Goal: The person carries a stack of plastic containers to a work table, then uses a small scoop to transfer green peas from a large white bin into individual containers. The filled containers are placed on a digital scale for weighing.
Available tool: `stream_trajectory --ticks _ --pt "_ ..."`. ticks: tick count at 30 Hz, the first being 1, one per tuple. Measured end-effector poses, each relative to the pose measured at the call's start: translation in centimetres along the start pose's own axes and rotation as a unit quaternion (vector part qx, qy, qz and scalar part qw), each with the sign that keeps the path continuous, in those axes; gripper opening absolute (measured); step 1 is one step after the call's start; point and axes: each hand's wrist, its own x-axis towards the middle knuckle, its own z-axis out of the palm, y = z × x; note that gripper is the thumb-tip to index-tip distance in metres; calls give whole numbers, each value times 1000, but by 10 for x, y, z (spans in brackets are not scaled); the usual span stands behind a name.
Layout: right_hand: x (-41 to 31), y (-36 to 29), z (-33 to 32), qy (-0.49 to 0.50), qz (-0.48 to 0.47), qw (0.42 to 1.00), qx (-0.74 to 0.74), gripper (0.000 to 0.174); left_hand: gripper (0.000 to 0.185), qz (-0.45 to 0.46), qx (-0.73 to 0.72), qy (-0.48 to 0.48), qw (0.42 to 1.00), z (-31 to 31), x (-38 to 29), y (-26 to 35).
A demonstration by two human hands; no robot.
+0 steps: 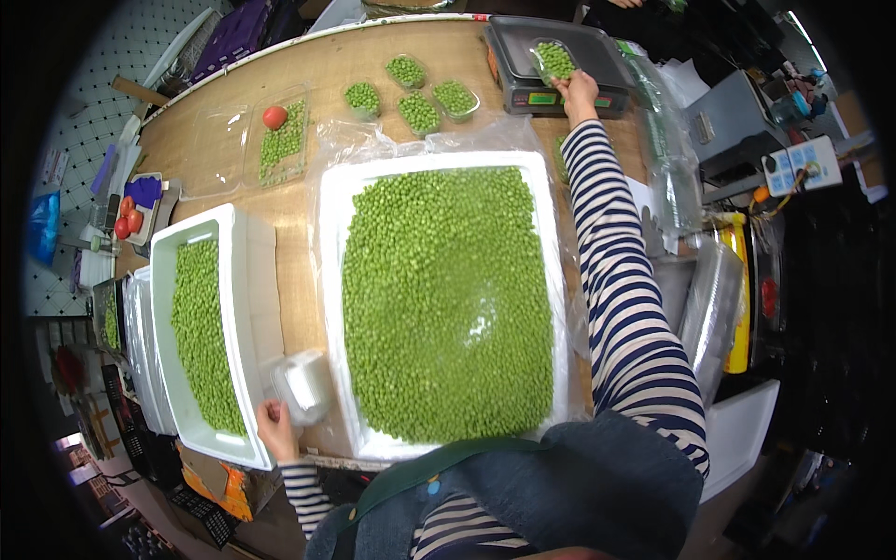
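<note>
At the far right, my right hand (579,91) grips the near end of a clear plastic punnet of green peas (555,60) over the platform of a digital scale (521,98). My left hand (277,428) is low on the left, its fingers pinching the corner of a stack of clear plastic punnets (308,383), which is blurred. Between my arms sits a white foam box (336,280) lined with clear film, full of loose green peas (448,301). Beyond it stand several filled punnets (418,112).
A second white foam box (255,280) with peas stands left, tilted in view. Behind it lies an open clear clamshell (217,150), with peas and a tomato (274,117) in one half. Plastic-wrapped packs (665,154) and a power strip (805,166) flank the right edge.
</note>
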Motion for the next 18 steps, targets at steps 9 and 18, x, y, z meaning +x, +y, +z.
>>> stream_trajectory --ticks 9,18 --pt "34 15 19 65 2 998 0 30 15 -142 -144 -175 963 -29 16 12" --pt "-320 21 -63 -137 4 985 -102 21 10 -129 -415 -211 876 -56 0 58"
